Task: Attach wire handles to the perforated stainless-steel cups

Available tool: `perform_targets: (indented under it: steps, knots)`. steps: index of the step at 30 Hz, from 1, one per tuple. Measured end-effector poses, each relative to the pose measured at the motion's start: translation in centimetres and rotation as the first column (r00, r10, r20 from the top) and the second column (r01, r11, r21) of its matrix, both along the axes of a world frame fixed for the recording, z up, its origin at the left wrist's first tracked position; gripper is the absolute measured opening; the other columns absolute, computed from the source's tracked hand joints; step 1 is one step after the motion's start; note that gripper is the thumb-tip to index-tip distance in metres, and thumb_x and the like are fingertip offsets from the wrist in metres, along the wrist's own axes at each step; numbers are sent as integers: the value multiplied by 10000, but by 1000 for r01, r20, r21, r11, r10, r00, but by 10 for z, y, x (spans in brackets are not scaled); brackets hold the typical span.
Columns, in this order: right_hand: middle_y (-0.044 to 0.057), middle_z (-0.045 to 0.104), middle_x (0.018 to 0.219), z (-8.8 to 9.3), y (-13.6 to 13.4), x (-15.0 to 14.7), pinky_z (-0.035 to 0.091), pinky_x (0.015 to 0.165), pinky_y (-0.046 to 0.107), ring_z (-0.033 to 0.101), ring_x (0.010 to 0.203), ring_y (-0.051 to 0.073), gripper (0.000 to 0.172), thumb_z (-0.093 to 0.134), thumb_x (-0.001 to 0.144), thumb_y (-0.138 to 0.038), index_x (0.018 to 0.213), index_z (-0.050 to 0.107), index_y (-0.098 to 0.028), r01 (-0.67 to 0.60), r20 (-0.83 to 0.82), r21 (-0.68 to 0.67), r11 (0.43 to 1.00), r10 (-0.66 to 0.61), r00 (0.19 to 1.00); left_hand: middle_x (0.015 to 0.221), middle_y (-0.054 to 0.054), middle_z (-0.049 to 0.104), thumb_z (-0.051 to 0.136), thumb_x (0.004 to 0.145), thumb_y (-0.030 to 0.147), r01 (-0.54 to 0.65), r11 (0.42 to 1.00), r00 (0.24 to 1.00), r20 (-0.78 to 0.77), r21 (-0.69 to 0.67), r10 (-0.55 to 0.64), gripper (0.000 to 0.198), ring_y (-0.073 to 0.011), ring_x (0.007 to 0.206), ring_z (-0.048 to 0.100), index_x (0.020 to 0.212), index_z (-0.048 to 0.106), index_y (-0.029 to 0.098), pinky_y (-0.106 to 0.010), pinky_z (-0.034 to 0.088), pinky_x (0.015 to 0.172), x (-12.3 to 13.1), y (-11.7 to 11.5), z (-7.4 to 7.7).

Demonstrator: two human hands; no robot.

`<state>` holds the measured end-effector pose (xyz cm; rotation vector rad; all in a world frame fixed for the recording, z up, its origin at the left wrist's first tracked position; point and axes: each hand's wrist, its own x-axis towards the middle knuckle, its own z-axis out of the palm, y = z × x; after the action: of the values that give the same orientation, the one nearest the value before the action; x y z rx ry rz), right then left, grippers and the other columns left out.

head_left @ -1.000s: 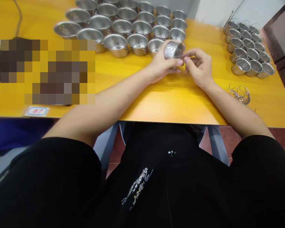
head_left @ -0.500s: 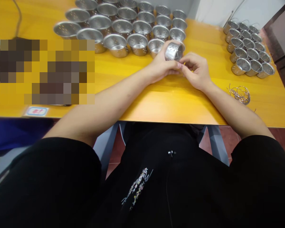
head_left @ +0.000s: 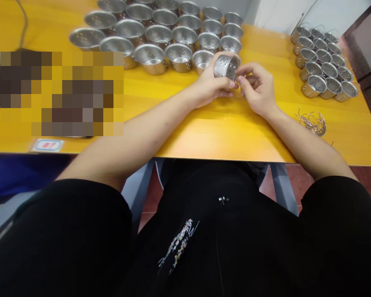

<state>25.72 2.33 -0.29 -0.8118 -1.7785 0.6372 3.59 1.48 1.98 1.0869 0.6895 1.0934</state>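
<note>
My left hand (head_left: 210,86) grips a small perforated steel cup (head_left: 225,66), tilted on its side just above the yellow table (head_left: 185,123). My right hand (head_left: 259,88) is curled beside it, its fingertips pinched against the cup's rim. Whatever the pinch holds is too small to make out. A small pile of wire handles (head_left: 313,122) lies to the right of my right forearm.
Several rows of the same steel cups (head_left: 160,33) stand behind my hands. A second cluster of cups with wire handles (head_left: 323,57) sits at the far right. A blurred patch covers the table's left part, with a small label (head_left: 48,144) at the front edge.
The cup has shifted slightly in my left hand. My right fingers drew in against the rim, then eased back a little while staying pinched there.
</note>
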Motion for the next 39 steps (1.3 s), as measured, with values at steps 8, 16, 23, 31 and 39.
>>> perform_targets:
  steps: [8,16,23,31,39]
  knots:
    - [48,803,1089,-4,12,3,616,596,341,698,694,180,809,851,1015,-1102,1147,764,-309,90,-79,28,996,-87,993,1277,62,946,1034,700,226,77,997,996,-39,32,-75,764,-271,1071,954,1377,790,483,-382,736,897,-4,-2,0]
    - [27,752,975,0,11,1,633,687,362,697,741,196,791,911,991,-1065,1050,723,-299,85,-95,8,996,-84,992,1150,53,916,952,802,110,7,1000,999,-34,-14,-8,671,-231,969,922,1368,776,423,-326,701,805,2,-4,3]
    - [42,759,980,2,4,2,721,799,415,783,830,242,835,813,1004,-1134,1042,710,-306,64,5,-4,998,-64,998,1060,64,874,832,835,19,-55,997,998,-19,-60,53,635,-193,921,900,1366,743,356,-274,647,774,6,-13,17]
    - [51,766,985,2,-5,5,763,862,455,761,862,264,698,854,1088,-1006,1083,829,-309,14,103,-23,1000,-12,995,1187,79,895,936,740,104,-5,1000,999,51,8,4,642,-221,979,855,1276,788,426,-348,717,817,3,-3,2]
    - [53,794,1029,-7,5,6,749,794,433,819,863,257,784,772,1097,-1083,1152,827,-303,2,47,42,999,-4,999,1080,64,890,889,762,105,-29,999,999,-19,-26,28,664,-253,1067,906,1324,752,431,-346,702,835,3,-5,7]
